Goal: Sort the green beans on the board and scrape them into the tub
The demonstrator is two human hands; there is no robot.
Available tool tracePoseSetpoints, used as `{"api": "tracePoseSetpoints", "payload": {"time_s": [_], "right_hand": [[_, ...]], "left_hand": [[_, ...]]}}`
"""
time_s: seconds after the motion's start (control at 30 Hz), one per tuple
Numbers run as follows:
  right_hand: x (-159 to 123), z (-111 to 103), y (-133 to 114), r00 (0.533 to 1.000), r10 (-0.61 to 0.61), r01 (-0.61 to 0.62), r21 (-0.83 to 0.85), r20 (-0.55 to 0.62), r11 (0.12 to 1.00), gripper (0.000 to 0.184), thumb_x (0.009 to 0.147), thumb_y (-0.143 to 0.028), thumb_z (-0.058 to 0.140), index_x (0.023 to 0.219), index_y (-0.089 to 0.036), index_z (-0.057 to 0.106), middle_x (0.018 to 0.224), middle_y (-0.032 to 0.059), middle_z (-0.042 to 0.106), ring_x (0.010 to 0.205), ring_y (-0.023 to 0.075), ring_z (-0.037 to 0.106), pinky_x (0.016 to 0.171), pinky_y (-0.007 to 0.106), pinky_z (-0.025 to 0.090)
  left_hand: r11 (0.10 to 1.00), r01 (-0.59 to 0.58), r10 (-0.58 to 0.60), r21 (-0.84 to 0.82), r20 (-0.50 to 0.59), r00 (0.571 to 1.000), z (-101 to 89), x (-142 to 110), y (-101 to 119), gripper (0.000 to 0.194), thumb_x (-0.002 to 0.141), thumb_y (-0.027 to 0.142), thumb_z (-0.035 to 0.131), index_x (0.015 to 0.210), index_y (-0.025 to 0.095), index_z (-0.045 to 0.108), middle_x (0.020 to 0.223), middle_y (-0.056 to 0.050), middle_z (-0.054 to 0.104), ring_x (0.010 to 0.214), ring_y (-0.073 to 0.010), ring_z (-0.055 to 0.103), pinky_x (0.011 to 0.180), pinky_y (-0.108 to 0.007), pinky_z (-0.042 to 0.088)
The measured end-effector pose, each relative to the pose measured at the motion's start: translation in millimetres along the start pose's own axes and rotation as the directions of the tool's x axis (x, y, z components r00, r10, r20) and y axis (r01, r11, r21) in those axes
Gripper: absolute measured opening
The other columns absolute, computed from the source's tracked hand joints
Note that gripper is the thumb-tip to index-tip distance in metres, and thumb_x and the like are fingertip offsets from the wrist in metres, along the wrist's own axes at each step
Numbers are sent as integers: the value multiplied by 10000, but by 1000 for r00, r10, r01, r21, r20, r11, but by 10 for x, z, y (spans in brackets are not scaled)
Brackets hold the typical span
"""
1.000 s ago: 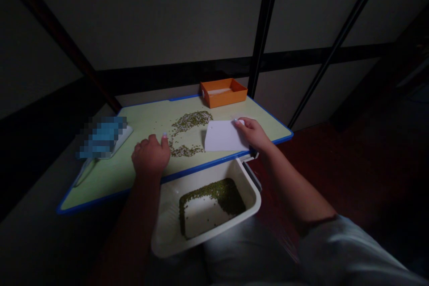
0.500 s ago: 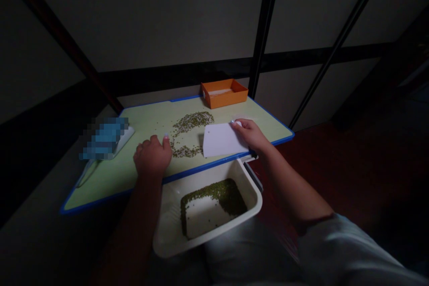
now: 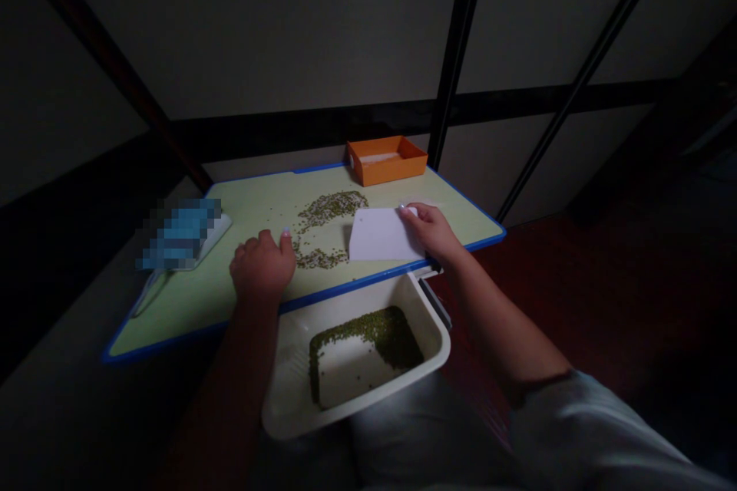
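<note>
Pinched between the thumb and fingers of my right hand (image 3: 433,230) is a flat white card (image 3: 383,235) with a small hole near one corner. It is tilted over the near right part of the table. Beside its left edge lies a loose patch of small green beans (image 3: 318,258) mixed with pale bits. A larger patch of mixed beans (image 3: 332,207) spreads farther back. My left hand (image 3: 263,268) rests at the table's near side, left of the beans, its thumb apart and its fingers loosely bent, with nothing seen in it.
Below the table edge sits a cream basin (image 3: 288,406) with green beans inside. An orange box (image 3: 393,170) stands at the table's back right. A blurred blue item (image 3: 181,234) on a white stand is at the left. The light-green table (image 3: 190,307) has a blue rim.
The white card's near edge has lifted slightly, and a speck shows at the table's front edge. My left hand has hardly moved.
</note>
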State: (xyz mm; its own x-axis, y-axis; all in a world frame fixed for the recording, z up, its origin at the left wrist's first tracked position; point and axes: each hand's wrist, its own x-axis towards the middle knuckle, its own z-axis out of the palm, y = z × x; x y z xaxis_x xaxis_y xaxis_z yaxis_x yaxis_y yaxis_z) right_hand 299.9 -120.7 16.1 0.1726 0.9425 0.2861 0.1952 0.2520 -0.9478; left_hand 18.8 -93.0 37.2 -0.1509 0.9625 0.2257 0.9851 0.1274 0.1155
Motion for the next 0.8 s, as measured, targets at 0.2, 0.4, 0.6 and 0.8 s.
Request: {"api": "tracePoseSetpoints", "payload": {"time_s": [0.2,0.4,0.6,0.8], "right_hand": [[0,2,-16,999,-4,5,-10,36,1000,620,693,-817,685,653,-230,492,602,-49,439,559,110,365,509,267,269],[-18,-14,-26,998,-22,21,13,61,1000,615,708,-812,678,644,-236,470,598,-55,410,557,107,334,504,269,247],[-1,70,-36,999,-15,15,3,42,1000,614,702,-818,669,649,-234,485,599,-48,431,557,110,356,503,270,264],[17,196,-50,997,-27,28,-11,71,1000,594,719,-792,671,635,-233,488,582,-49,420,560,111,355,506,265,271]], "left_hand": [[1000,4,-4,-1,-9,1000,-2,-4,3,580,1011,421,261,1268,66,641,1266,-273,682,1225,-382,615,1005,-483,481],[1000,6,-6,-8,-2,1000,1,0,1,585,1011,429,263,1266,60,639,1275,-278,676,1236,-384,610,1004,-479,480],[1000,12,-12,-6,-23,1000,22,-3,-2,593,1006,429,252,1256,63,645,1267,-280,678,1226,-388,610,997,-491,481],[1000,-18,17,-6,-42,999,66,26,-35,605,997,437,238,1235,65,651,1236,-277,691,1182,-379,621,982,-476,482]]}}
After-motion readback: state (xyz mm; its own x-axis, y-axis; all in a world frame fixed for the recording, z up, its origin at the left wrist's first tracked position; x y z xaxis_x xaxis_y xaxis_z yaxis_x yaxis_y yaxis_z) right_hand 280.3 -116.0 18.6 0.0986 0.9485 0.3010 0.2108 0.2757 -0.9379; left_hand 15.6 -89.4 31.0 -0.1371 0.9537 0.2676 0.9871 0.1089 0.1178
